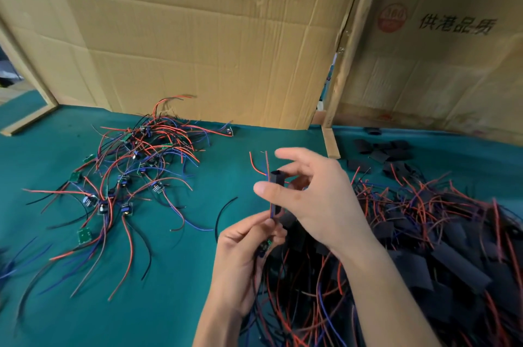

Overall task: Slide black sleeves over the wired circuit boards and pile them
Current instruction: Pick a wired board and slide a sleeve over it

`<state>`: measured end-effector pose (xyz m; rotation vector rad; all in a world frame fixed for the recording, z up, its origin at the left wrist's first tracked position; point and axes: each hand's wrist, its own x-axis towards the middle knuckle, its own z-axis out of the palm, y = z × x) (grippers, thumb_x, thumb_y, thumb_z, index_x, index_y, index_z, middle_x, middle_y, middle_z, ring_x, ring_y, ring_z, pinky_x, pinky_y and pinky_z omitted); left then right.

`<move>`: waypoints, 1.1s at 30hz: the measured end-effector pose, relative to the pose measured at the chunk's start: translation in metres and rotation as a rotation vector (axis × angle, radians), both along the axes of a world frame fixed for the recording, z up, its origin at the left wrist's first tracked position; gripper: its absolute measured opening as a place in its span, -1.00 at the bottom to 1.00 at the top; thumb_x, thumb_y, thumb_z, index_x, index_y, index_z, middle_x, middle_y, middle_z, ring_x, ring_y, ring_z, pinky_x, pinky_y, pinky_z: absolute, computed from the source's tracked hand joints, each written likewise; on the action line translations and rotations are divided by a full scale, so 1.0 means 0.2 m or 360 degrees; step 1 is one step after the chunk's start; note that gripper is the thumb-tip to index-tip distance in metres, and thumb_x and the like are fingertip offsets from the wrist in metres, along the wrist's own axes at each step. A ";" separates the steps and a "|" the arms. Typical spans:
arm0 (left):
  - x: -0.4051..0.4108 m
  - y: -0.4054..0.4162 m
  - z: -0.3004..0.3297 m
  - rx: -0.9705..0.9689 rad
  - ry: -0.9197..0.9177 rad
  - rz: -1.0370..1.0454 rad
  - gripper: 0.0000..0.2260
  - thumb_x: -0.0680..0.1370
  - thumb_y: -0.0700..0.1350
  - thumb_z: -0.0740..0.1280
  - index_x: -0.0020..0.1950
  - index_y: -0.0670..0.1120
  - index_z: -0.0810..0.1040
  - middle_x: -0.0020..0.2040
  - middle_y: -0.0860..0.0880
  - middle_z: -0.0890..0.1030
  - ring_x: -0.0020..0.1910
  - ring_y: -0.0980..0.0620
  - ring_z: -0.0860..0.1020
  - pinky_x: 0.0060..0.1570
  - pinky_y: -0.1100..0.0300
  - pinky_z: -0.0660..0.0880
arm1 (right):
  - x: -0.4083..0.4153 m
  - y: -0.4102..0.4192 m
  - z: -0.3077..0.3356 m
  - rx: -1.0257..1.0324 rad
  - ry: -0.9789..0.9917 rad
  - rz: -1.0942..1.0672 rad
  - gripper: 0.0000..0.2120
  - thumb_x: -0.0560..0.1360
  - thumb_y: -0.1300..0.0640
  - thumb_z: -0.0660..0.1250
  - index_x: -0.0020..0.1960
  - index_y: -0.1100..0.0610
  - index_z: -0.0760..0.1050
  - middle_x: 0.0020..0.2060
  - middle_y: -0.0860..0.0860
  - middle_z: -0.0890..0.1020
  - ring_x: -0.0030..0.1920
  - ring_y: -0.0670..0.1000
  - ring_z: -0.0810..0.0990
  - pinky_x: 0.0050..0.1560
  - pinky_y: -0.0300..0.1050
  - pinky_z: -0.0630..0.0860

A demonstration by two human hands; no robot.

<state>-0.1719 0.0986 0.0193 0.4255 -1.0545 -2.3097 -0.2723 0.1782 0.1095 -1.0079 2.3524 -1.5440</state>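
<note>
While both hands thread, green table (184, 276) lies open.

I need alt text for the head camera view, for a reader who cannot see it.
Right hand pinches a black sleeve while left hand feeds a wired circuit board into it above a green table. Unsleeved boards lie left, the sleeved pile right.

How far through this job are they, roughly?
Done: a large pile of sleeved boards lies on the right. In hand: the right hand holds a black sleeve with red and blue wires poking out its top, while the left hand grips the circuit board below it. Left: a tangle of bare wired boards on the left, plus spare sleeves at the back right.
</note>
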 end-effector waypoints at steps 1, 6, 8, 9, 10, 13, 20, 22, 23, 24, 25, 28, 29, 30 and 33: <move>0.00 0.00 0.00 -0.0022 -0.0010 -0.0009 -0.75 0.36 -0.29 0.49 0.02 -0.32 0.68 -0.25 -0.22 0.59 -0.26 -0.03 0.53 -0.10 0.17 0.54 | 0.00 0.00 0.00 -0.0032 -0.0039 -0.0046 -0.46 0.30 -0.16 0.63 0.25 -0.13 0.60 -0.10 -0.18 0.72 -0.11 -0.11 0.66 0.03 -0.14 0.57; 0.03 0.00 0.00 -0.0092 0.0032 -0.0105 -0.75 0.37 -0.24 0.43 0.02 -0.28 0.71 -0.31 -0.22 0.58 -0.34 -0.03 0.54 -0.21 0.20 0.53 | -0.03 0.02 0.00 -0.0155 -0.0198 -0.0146 -0.45 0.28 -0.13 0.65 0.23 -0.10 0.61 -0.15 -0.20 0.74 -0.11 -0.14 0.70 0.06 -0.02 0.61; 0.04 0.01 0.00 -0.0064 0.0059 -0.0167 -0.76 0.37 -0.26 0.43 0.00 -0.27 0.72 -0.27 -0.24 0.63 -0.30 -0.09 0.61 -0.18 0.17 0.58 | -0.04 0.03 0.00 -0.0208 -0.0253 -0.0147 -0.51 0.27 -0.06 0.67 0.16 -0.07 0.65 -0.17 -0.18 0.74 -0.09 -0.14 0.72 0.08 0.01 0.62; 0.04 0.01 0.00 -0.0048 0.0077 -0.0194 -0.77 0.38 -0.27 0.42 0.01 -0.28 0.71 -0.24 -0.27 0.64 -0.26 -0.13 0.63 -0.14 0.14 0.60 | -0.04 0.03 0.00 -0.0220 -0.0269 -0.0128 -0.55 0.27 -0.03 0.68 0.12 -0.06 0.67 -0.18 -0.16 0.75 -0.09 -0.13 0.72 0.09 0.02 0.62; 0.04 0.01 0.00 -0.0032 0.0099 -0.0212 -0.77 0.39 -0.28 0.41 0.02 -0.28 0.71 -0.21 -0.29 0.65 -0.22 -0.17 0.65 -0.10 0.10 0.61 | -0.04 0.03 0.00 -0.0219 -0.0267 -0.0103 -0.60 0.26 -0.01 0.68 0.06 -0.06 0.69 -0.18 -0.15 0.75 -0.09 -0.13 0.72 0.09 0.03 0.63; 0.04 0.01 0.01 -0.0031 0.0128 -0.0207 -0.78 0.47 -0.21 0.37 0.03 -0.30 0.69 -0.13 -0.30 0.66 -0.17 -0.17 0.67 -0.08 0.08 0.61 | -0.04 0.02 -0.01 -0.0153 -0.0156 -0.0040 -0.75 0.28 0.04 0.67 -0.09 -0.02 0.72 -0.20 -0.14 0.74 -0.10 -0.14 0.71 0.06 0.03 0.64; 0.01 0.01 -0.02 -0.0239 0.0018 -0.0119 -0.64 0.59 -0.01 0.30 0.05 -0.32 0.64 -0.32 -0.14 0.52 -0.36 0.01 0.46 -0.26 0.25 0.44 | -0.03 0.01 -0.03 -0.0066 0.0032 0.0086 -0.81 0.33 0.06 0.63 -0.11 -0.04 0.68 -0.23 -0.20 0.71 -0.33 -0.22 0.58 -0.18 -0.22 0.47; 0.01 0.01 -0.02 -0.0240 0.0028 -0.0081 -0.74 0.56 -0.01 0.35 -0.12 -0.19 0.67 -0.36 -0.11 0.47 -0.39 0.03 0.41 -0.31 0.24 0.40 | -0.03 0.01 -0.02 -0.0087 0.0029 0.0125 -0.79 0.32 0.05 0.63 -0.09 -0.05 0.68 -0.21 -0.19 0.72 -0.29 -0.19 0.61 -0.15 -0.17 0.53; 0.01 0.00 -0.01 -0.0214 0.0038 -0.0049 -0.79 0.53 -0.02 0.38 -0.17 -0.13 0.66 -0.38 -0.10 0.46 -0.41 0.03 0.40 -0.33 0.23 0.40 | -0.02 0.01 -0.02 -0.0108 0.0018 0.0148 -0.78 0.31 0.03 0.62 -0.08 -0.05 0.68 -0.20 -0.17 0.72 -0.27 -0.18 0.62 -0.11 -0.14 0.55; 0.01 0.00 -0.01 -0.0182 0.0052 -0.0015 -0.82 0.51 -0.03 0.40 -0.19 -0.12 0.66 -0.38 -0.09 0.45 -0.42 0.03 0.39 -0.32 0.23 0.40 | -0.02 0.00 -0.02 -0.0129 0.0010 0.0167 -0.77 0.31 0.02 0.62 -0.07 -0.04 0.68 -0.18 -0.16 0.72 -0.25 -0.17 0.62 -0.10 -0.12 0.55; 0.01 0.00 -0.02 -0.0147 0.0067 0.0020 -0.84 0.48 -0.04 0.42 -0.17 -0.12 0.66 -0.38 -0.09 0.46 -0.42 0.03 0.39 -0.31 0.22 0.40 | -0.02 0.00 -0.01 -0.0143 0.0011 0.0174 -0.76 0.31 0.01 0.63 -0.06 -0.04 0.69 -0.18 -0.14 0.73 -0.25 -0.16 0.61 -0.10 -0.12 0.54; 0.02 -0.01 -0.02 -0.0055 0.0122 0.0062 -0.82 0.44 -0.04 0.46 -0.09 -0.15 0.68 -0.35 -0.10 0.49 -0.39 0.02 0.44 -0.27 0.22 0.46 | -0.01 0.00 -0.01 -0.0200 0.0050 0.0116 -0.76 0.32 0.02 0.65 -0.06 -0.05 0.69 -0.19 -0.14 0.73 -0.27 -0.08 0.64 -0.14 -0.07 0.58; 0.02 -0.01 -0.02 -0.0028 0.0150 0.0053 -0.81 0.43 -0.05 0.46 -0.07 -0.15 0.68 -0.34 -0.10 0.51 -0.37 0.02 0.48 -0.25 0.23 0.50 | -0.01 0.00 -0.01 -0.0229 0.0052 0.0091 -0.76 0.32 0.02 0.65 -0.06 -0.05 0.69 -0.19 -0.15 0.73 -0.26 -0.05 0.66 -0.13 -0.03 0.61; 0.02 -0.01 -0.02 0.0002 0.0178 0.0042 -0.81 0.43 -0.07 0.46 -0.05 -0.16 0.69 -0.31 -0.11 0.54 -0.34 0.02 0.52 -0.22 0.22 0.54 | -0.01 0.00 -0.01 -0.0258 0.0050 0.0068 -0.77 0.32 0.01 0.65 -0.06 -0.05 0.69 -0.19 -0.16 0.73 -0.24 -0.05 0.68 -0.12 0.02 0.64; 0.03 -0.02 -0.02 0.0029 0.0220 0.0018 -0.83 0.44 -0.12 0.45 -0.02 -0.17 0.69 -0.19 -0.14 0.64 -0.22 -0.03 0.65 -0.06 0.18 0.59 | -0.03 0.01 -0.01 -0.0370 0.0022 -0.0020 -0.78 0.34 0.02 0.65 -0.06 -0.04 0.70 -0.21 -0.12 0.74 -0.26 -0.07 0.71 -0.25 -0.02 0.66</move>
